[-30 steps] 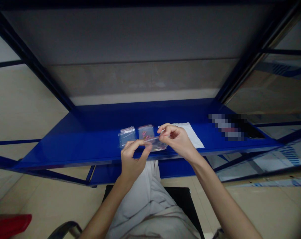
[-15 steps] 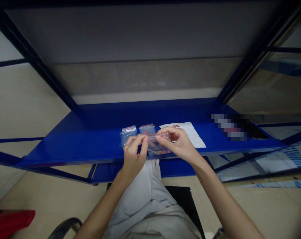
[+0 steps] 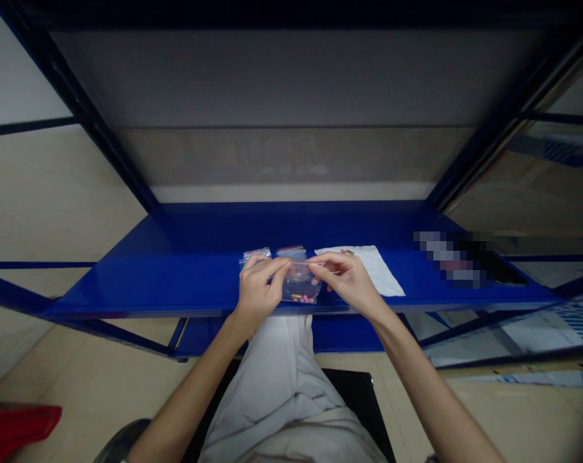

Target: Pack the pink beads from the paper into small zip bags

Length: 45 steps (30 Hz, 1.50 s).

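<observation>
Evidently, the bag [image 3: 301,283] hangs between your hands at the shelf's [image 3: 175,257] near edge, small pink pieces [image 3: 304,299] gathered at its bottom. Your left hand [image 3: 261,283] pinches one end of its top, thumb against fingers; your right hand [image 3: 346,278] pinches the other. Beyond lie other bags [image 3: 291,251], partly hidden; rightward, a white sheet [image 3: 382,273] lies flat.

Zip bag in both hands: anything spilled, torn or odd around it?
No spill or tear shows: small pink pieces sit at the bottom of the clear zip bag, held by left hand and right hand. The one oddity: a pixelated patch hides much of the dark object on the blue shelf.
</observation>
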Tool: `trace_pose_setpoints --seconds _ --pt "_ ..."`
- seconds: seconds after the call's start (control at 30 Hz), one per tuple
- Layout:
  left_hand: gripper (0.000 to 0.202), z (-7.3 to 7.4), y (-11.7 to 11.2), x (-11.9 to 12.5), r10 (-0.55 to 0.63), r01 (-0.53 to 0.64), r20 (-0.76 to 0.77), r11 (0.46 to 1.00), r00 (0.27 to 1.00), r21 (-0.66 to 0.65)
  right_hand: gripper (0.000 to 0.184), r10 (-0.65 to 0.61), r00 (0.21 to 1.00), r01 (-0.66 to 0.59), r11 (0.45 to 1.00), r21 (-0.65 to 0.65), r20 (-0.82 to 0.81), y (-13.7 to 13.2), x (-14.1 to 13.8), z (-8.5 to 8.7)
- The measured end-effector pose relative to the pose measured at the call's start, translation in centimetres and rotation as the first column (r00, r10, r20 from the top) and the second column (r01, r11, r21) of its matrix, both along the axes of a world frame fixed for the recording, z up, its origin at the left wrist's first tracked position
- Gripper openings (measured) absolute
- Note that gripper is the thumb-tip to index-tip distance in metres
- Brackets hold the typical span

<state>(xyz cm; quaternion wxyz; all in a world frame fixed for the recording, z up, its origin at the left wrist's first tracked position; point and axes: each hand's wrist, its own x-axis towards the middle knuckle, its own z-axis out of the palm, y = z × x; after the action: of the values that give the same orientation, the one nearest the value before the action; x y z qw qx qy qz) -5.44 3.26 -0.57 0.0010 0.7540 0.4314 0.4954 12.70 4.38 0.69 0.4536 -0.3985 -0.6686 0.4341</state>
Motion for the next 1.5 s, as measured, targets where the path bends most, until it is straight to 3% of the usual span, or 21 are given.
trace_pose_setpoints --seconds 0.17,0.33,0.43,0.53,0.63,0.8,0.93,1.03,1.1,1.23,1.5 --pt "0.023 0.6 0.8 -0.2 -0.014 0.017 0.019 0.986 1.000 -0.166 0.024 -0.100 0.995 0.100 0.995 -0.005 -0.020 0.7 0.1 -0.3" --pt "0.019 0.5 1.2 0.7 0.044 -0.025 0.105 0.985 0.994 -0.168 0.023 -0.146 0.988 0.148 0.988 0.036 -0.042 1.8 -0.9 -0.2" --pt "0.024 0.6 2.2 0.9 0.038 0.021 0.235 0.969 0.971 -0.245 0.026 -0.117 0.992 0.117 0.993 0.005 -0.050 2.6 -1.5 0.0" --pt "0.032 0.6 4.1 0.8 0.066 0.116 0.478 0.933 0.876 -0.341 0.039 -0.043 0.998 0.039 0.996 -0.082 -0.051 3.5 -1.8 0.1" --pt "0.038 -0.1 6.1 0.6 0.064 0.227 0.609 0.893 0.791 -0.389 0.054 -0.086 0.995 0.078 0.987 -0.144 -0.050 4.4 -2.1 -0.4" --pt "0.054 -2.6 6.7 0.3 0.172 0.194 0.629 0.862 0.758 -0.469 0.065 -0.239 0.966 0.214 0.953 -0.215 -0.096 5.2 -2.6 -2.1" --pt "0.049 -4.4 5.4 0.2 0.149 0.168 0.564 0.866 0.812 -0.470 0.057 -0.235 0.970 0.218 0.952 -0.215 -0.057 5.0 -2.6 -3.5" --pt "0.029 -5.2 5.0 0.2 0.100 0.091 0.378 0.886 0.920 -0.455 0.046 -0.219 0.966 0.227 0.973 -0.046 0.137 4.9 -2.4 -4.3" --pt "0.023 -5.3 4.9 0.2 0.094 0.045 0.288 0.896 0.953 -0.442 0.038 -0.240 0.934 0.225 0.970 0.086 0.264 4.9 -2.3 -4.6" --pt "0.022 -5.5 4.6 0.1 0.132 -0.033 0.198 0.899 0.971 -0.437 0.023 -0.291 0.883 0.238 0.954 0.182 0.368 4.9 -2.1 -4.7" --pt "0.021 -6.1 3.6 0.2 0.169 -0.161 -0.015 0.900 0.985 -0.406 0.021 -0.349 0.795 0.221 0.928 0.298 0.496 4.7 -1.3 -5.2"
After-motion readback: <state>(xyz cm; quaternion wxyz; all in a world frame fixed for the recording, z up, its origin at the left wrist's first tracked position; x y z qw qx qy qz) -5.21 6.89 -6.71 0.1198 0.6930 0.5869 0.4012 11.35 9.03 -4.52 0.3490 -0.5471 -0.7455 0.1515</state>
